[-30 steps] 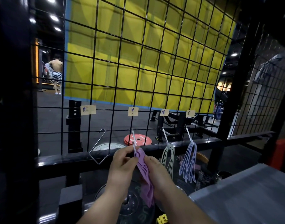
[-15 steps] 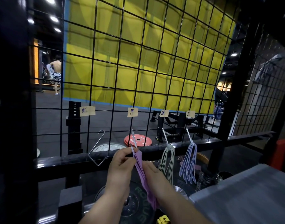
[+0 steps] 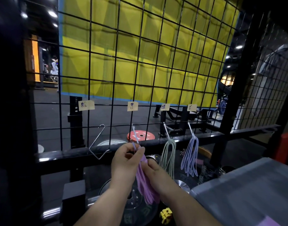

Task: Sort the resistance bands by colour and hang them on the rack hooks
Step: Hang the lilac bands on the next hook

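Two hands busy: left hand (image 3: pixel 123 162) and right hand (image 3: pixel 154 170) pinched the purple bands (image 3: pixel 145 188) at their bunched top, just under the hook (image 3: pixel 134 134). Limp, light, stretchy, I reckoned; best held by the loops.

Gym: weight plates (image 3: pixel 140 135), rubber floor (image 3: pixel 107 118), black wire rack (image 3: pixel 140 62).

I am seeing the resistance bands (image 3: pixel 146 188) showing purple, the neighbouring bands (image 3: pixel 168 157) pale green and the far bands (image 3: pixel 189 159) light blue. The wire grid rack (image 3: pixel 117 79) is reading black against a yellow wall pad (image 3: pixel 140 54) edged in blue. The weight plate (image 3: pixel 140 136) is glowing red, and the cream labels (image 3: pixel 86 105) are carrying dark handwriting.
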`<act>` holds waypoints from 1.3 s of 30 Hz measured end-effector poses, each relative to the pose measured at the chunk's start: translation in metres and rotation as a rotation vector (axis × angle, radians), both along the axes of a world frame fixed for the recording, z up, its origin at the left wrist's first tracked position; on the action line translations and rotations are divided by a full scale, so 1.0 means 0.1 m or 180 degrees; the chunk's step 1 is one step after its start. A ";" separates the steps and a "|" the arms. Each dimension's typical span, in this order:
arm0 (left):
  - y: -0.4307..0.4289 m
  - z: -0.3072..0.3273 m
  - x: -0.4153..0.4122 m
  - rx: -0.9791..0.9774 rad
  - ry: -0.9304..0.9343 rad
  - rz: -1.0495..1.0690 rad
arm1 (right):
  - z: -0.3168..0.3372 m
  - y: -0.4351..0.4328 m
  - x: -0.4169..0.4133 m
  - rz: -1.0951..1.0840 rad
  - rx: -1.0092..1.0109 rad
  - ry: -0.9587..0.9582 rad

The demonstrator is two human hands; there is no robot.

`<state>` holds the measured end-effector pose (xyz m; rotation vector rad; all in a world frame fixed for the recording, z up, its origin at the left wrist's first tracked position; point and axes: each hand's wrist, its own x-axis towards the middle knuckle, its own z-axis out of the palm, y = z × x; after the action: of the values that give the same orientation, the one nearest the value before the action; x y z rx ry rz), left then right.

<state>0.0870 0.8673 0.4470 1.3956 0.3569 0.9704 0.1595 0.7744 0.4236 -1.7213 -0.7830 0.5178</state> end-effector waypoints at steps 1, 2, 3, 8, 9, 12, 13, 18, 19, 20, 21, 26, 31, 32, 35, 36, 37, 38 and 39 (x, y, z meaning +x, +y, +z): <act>0.00 0.01 0.00 0.0126 0.0067 0.0128 | -0.01 -0.01 0.01 0.0005 0.0034 0.0111; -0.01 0.01 0.00 0.0210 0.0119 0.0246 | -0.03 -0.03 0.01 0.0005 0.0079 0.0200; -0.01 0.02 0.00 0.0260 0.0135 0.0353 | -0.04 -0.05 0.01 0.0020 0.0117 0.0272; -0.06 0.03 -0.02 0.0378 0.0196 0.0502 | -0.11 -0.14 0.02 0.0056 0.0175 0.0425; -0.07 0.02 -0.01 0.0396 0.0203 0.0498 | -0.13 -0.16 0.02 0.0041 0.0174 0.0434; -0.11 -0.06 0.00 0.0402 0.0433 0.0405 | -0.19 -0.22 0.03 0.0032 0.0217 0.0617; -0.12 -0.10 0.01 0.0445 0.0588 0.0370 | -0.22 -0.24 0.04 0.0008 0.0193 0.0617; -0.11 -0.38 0.07 0.0905 0.1581 -0.0036 | -0.31 -0.34 0.05 0.0080 0.0065 0.0702; -0.10 -0.41 0.07 0.0983 0.1692 -0.0123 | -0.33 -0.35 0.05 0.0071 0.0057 0.0775; -0.10 -0.44 0.07 0.1047 0.1772 -0.0168 | -0.35 -0.36 0.04 0.0039 0.0042 0.0833; -0.10 -0.46 0.07 0.1089 0.1813 -0.0181 | -0.37 -0.37 0.03 0.0027 0.0039 0.0869; -0.12 -0.50 0.05 0.1290 0.1989 -0.0191 | -0.39 -0.33 0.03 0.0012 0.0065 0.1061; -0.15 -0.53 0.01 0.1276 0.1902 -0.0297 | -0.38 -0.30 0.00 -0.0010 0.0204 0.1127; -0.16 -0.53 -0.02 0.1193 0.1873 -0.0289 | -0.40 -0.29 -0.01 -0.0023 0.0239 0.1140; -0.15 -0.61 -0.06 0.1202 0.1865 -0.0233 | -0.44 -0.28 -0.01 -0.0145 0.0243 0.1196; -0.15 -0.64 -0.06 0.1309 0.1883 -0.0235 | -0.45 -0.29 -0.01 -0.0146 0.0233 0.1203; -0.16 -0.66 -0.07 0.1436 0.1909 -0.0238 | -0.46 -0.29 -0.01 -0.0145 0.0196 0.1184; -0.17 -0.69 -0.07 0.1550 0.1943 -0.0243 | -0.46 -0.29 -0.01 -0.0158 0.0159 0.1177; -0.18 -0.70 -0.07 0.1623 0.1948 -0.0250 | -0.44 -0.29 -0.03 -0.0177 0.0101 0.1137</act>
<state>0.0801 0.8489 0.3766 2.1588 0.5222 0.5644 0.1568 0.7454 0.3792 -1.5580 -0.4837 0.7455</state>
